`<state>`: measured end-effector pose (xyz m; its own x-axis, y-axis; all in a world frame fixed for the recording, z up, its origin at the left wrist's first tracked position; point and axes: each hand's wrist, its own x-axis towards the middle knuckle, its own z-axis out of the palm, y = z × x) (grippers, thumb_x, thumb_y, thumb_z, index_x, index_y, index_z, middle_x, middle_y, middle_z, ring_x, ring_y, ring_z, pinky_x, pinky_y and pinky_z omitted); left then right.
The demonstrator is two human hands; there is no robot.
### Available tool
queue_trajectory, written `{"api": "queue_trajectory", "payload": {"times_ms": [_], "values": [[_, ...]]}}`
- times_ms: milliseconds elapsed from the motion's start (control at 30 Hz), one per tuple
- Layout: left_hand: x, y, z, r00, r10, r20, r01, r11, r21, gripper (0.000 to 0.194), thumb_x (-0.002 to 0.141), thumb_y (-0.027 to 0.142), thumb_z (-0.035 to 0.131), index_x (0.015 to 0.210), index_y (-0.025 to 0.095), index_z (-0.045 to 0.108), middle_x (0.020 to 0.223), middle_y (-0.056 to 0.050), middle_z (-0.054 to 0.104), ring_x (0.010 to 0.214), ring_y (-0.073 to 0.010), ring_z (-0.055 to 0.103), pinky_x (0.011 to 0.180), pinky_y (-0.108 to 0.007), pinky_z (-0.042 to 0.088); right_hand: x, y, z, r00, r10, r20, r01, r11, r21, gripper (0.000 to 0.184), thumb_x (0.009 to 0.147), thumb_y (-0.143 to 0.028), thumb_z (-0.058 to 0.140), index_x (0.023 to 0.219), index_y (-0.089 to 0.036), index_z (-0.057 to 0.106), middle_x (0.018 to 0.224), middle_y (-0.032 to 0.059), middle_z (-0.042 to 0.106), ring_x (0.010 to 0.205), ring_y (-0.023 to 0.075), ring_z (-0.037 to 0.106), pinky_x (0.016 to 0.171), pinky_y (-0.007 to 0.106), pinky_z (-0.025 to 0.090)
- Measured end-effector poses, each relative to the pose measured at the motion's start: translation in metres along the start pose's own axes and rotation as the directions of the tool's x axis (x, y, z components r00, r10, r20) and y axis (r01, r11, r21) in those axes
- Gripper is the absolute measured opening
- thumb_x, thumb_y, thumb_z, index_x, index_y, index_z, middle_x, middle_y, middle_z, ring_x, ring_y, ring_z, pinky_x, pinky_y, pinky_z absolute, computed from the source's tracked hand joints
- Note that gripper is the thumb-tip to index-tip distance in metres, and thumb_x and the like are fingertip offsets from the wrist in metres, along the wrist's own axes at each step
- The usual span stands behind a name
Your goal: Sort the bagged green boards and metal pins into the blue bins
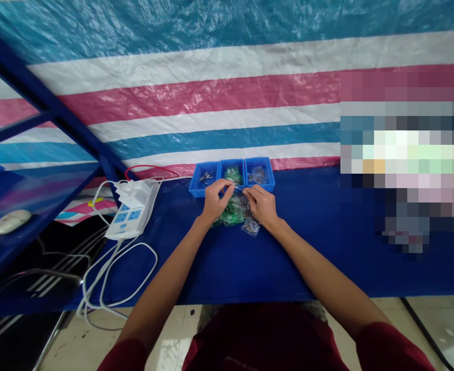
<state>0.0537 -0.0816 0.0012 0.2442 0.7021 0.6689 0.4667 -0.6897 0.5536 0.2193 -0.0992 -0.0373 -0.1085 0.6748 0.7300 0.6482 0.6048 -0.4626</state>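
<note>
In the head view, my left hand (215, 201) and my right hand (263, 206) face each other in front of three joined blue bins. Between their fingertips runs a small thin silvery piece (238, 188), pinched at both ends; its exact kind is too small to make out. Below the hands lies a pile of small green and clear plastic bags (232, 214). One clear bag (250, 226) with small parts inside rests by my right wrist. The left bin (196, 190) holds loose metal pins, the middle bin (232, 164) green bags, the right bin (271, 175) clear bags.
A white power strip (130, 214) with a plugged-in adapter and looping white cables (103, 288) lies left on the blue table (242, 273). A mouse (10, 221) sits on a shelf at far left. Striped sheeting (196, 98) hangs behind; the right side is pixelated.
</note>
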Motion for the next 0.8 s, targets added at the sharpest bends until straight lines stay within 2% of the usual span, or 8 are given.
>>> {"api": "queue_trajectory", "payload": {"times_ms": [167,267,400,500,633,800], "values": [[-0.009,0.007,0.002,0.994,0.081,-0.079,-0.077,0.996,0.047,0.02,0.091,0.03,0.054,0.085,0.015,0.066,0.083,-0.006,0.068,0.074,-0.0144,0.06,0.064,-0.027,0.047,0.0,-0.001,-0.001,1.0,-0.003,0.003,0.003,1.0,0.006,0.032,0.097,-0.031,0.041,0.09,-0.017,0.069,0.08,0.007,0.066,0.073,0.015,0.061,0.068,0.025,0.047],[-0.012,0.012,0.001,0.993,0.071,-0.093,-0.066,0.996,0.054,0.019,0.091,0.031,0.055,0.088,0.016,0.067,0.089,-0.006,0.069,0.076,-0.0148,0.062,0.065,-0.027,0.05,0.0,-0.001,-0.001,1.0,0.003,0.02,-0.003,1.0,0.003,0.033,0.097,-0.033,0.041,0.09,-0.018,0.069,0.078,0.0061,0.066,0.072,0.0148,0.061,0.067,0.025,0.047],[-0.017,0.017,0.001,0.994,0.036,-0.099,-0.032,0.998,0.051,0.021,0.093,0.031,0.05,0.094,0.017,0.066,0.094,-0.006,0.072,0.083,-0.0158,0.066,0.075,-0.029,0.053,0.0,-0.002,-0.002,1.0,0.003,0.03,-0.004,1.0,0.007,0.033,0.097,-0.035,0.042,0.091,-0.018,0.069,0.079,0.006,0.066,0.074,0.0148,0.062,0.069,0.025,0.047],[-0.02,0.014,0.001,0.993,0.007,-0.12,-0.002,0.999,0.043,0.02,0.095,0.03,0.047,0.099,0.017,0.062,0.097,-0.007,0.072,0.085,-0.0159,0.068,0.077,-0.028,0.053,0.001,-0.004,-0.004,1.0,0.005,0.009,-0.005,1.0,0.002,0.033,0.098,-0.034,0.04,0.09,-0.018,0.069,0.08,0.0062,0.066,0.074,0.0144,0.062,0.069,0.025,0.047],[-0.025,0.005,0.001,0.993,-0.013,-0.12,0.021,0.998,0.066,0.019,0.097,0.028,0.043,0.101,0.016,0.056,0.09,-0.006,0.072,0.077,-0.0135,0.068,0.07,-0.024,0.052,0.003,-0.007,-0.007,1.0,-0.011,-0.027,0.011,1.0,-0.01,0.034,0.098,-0.032,0.04,0.088,-0.017,0.068,0.077,0.0058,0.065,0.068,0.0136,0.06,0.064,0.025,0.046],[-0.025,-0.004,0.0,0.987,0.058,-0.15,-0.038,0.99,0.136,0.022,0.098,0.031,0.039,0.097,0.016,0.055,0.083,-0.005,0.068,0.074,-0.0127,0.065,0.072,-0.024,0.05,0.003,-0.007,-0.007,0.999,0.001,-0.036,-0.001,1.0,0.003,0.034,0.098,-0.033,0.04,0.087,-0.017,0.068,0.077,0.0058,0.066,0.068,0.0138,0.06,0.064,0.025,0.046]]}}
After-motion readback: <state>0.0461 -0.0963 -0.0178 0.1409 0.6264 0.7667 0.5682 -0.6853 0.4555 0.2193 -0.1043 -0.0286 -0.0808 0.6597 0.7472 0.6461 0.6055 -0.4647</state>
